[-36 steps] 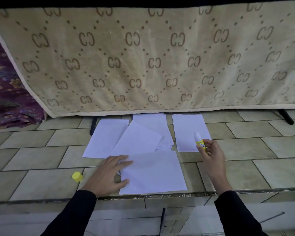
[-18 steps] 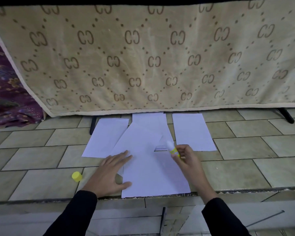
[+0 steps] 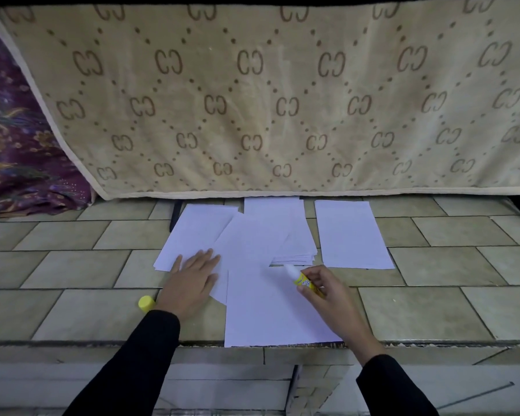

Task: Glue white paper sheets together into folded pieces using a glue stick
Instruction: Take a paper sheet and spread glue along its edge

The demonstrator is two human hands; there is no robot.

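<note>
Slides flat, open left hand farther from tiled ledge's near edge onto slanted sheet, grips uncapped glue stick in right hand at front sheet's far edge; likely flimsy, slide-prone paper, so pin flat, hold stick's barrel.

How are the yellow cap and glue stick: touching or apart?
Apart. Head view: the yellow cap lies on the tiles; the right hand holds the glue stick.
</note>
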